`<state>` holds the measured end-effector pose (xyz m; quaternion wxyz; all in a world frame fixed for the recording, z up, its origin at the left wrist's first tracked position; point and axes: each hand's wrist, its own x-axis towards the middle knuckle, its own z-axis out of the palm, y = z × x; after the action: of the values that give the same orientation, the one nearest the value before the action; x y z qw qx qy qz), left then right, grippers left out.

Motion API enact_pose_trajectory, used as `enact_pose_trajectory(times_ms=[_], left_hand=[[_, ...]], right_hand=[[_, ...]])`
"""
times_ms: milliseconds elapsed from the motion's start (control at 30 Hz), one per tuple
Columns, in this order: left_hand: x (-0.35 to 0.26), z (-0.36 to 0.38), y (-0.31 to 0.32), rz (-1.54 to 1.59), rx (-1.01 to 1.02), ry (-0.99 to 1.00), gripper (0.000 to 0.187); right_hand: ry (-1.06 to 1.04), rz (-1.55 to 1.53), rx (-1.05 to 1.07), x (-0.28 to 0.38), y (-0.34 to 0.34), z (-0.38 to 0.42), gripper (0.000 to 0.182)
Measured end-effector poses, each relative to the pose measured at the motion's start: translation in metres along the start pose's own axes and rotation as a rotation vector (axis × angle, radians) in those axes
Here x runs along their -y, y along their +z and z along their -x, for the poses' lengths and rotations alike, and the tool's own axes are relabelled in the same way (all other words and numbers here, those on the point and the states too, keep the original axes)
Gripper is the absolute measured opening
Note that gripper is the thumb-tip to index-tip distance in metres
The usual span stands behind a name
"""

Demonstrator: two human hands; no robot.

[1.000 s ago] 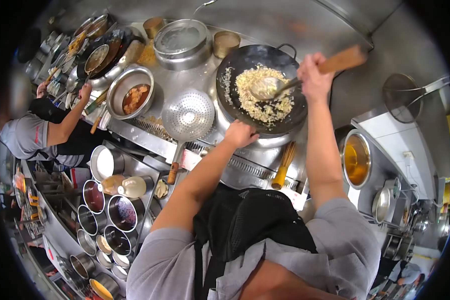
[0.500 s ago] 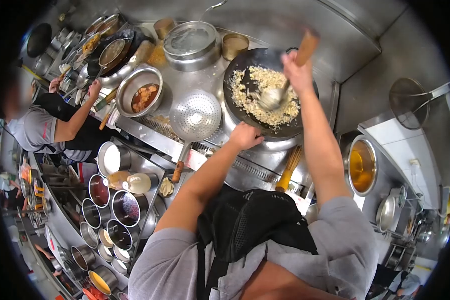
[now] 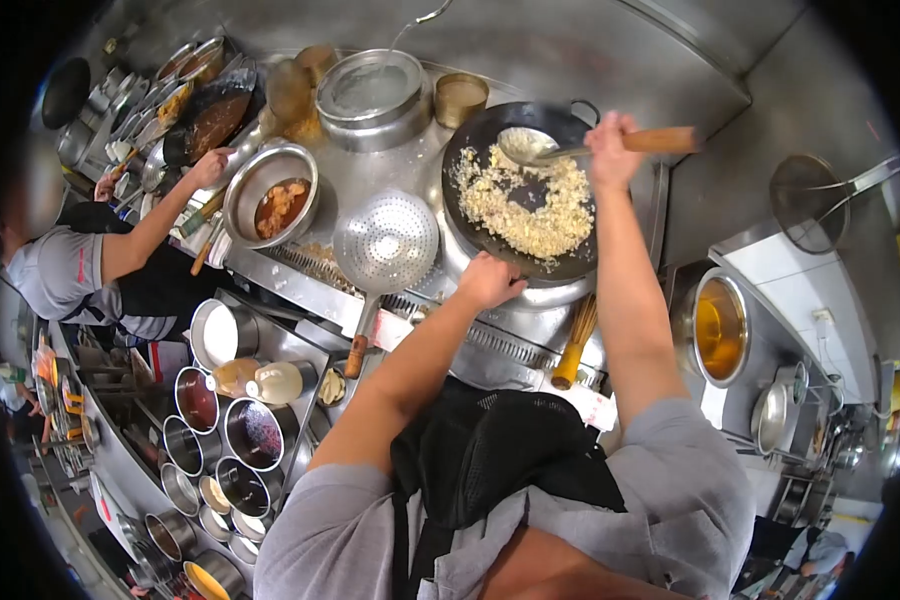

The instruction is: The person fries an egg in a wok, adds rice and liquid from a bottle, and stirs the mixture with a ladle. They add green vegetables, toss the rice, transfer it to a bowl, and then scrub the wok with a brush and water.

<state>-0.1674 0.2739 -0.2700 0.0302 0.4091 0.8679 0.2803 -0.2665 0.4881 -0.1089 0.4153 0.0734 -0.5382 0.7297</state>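
A black wok (image 3: 480, 128) sits on the stove in front of me, holding chopped pale-yellow food (image 3: 545, 225) that lies in a ring around a bare patch of the bottom. My right hand (image 3: 615, 152), at the wok's right side, is closed around a ladle (image 3: 530, 147) with a wooden end on its handle. The metal bowl of the ladle is over the far left part of the wok, with some pale food in it. At the near left rim, my left hand (image 3: 490, 280) is closed on the wok's edge; its grip is partly hidden.
Left of the wok lies a perforated strainer (image 3: 386, 243); beyond it stands a bowl of brown food (image 3: 310, 170). A bamboo brush (image 3: 576, 345) lies near the front. Oil fills a pot (image 3: 722, 325) at right. A co-worker (image 3: 70, 255) reaches over the stove at left.
The ladle has swung from the middle of the food to the wok's far left, and its handle now points right. My right hand moved slightly right. The left hand keeps its place.
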Motion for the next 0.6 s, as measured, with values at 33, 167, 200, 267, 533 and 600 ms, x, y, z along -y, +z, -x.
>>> enact_pose_trajectory(times_ms=[33,167,200,267,533,600], left_hand=[[0.000,0.001,0.002,0.015,0.026,-0.010,0.034],[-0.004,0.009,0.000,0.007,0.034,0.011,0.032],[-0.001,0.001,-0.003,0.015,-0.013,0.024,0.031],[0.003,-0.005,-0.004,0.043,-0.013,0.032,0.030],[-0.024,0.023,0.005,-0.026,-0.237,0.027,0.034],[-0.050,0.044,0.011,-0.068,-0.098,-0.070,0.057]], right_hand=[[0.039,0.193,-0.016,-0.026,-0.002,0.009,0.026],[0.344,0.367,0.160,0.037,0.032,0.006,0.022],[0.276,0.267,0.162,0.058,0.038,0.016,0.023],[0.136,0.059,0.211,0.055,0.020,0.039,0.025],[0.208,0.576,0.097,0.100,0.029,0.063,0.032],[0.196,0.536,0.038,0.103,0.019,0.076,0.028]])
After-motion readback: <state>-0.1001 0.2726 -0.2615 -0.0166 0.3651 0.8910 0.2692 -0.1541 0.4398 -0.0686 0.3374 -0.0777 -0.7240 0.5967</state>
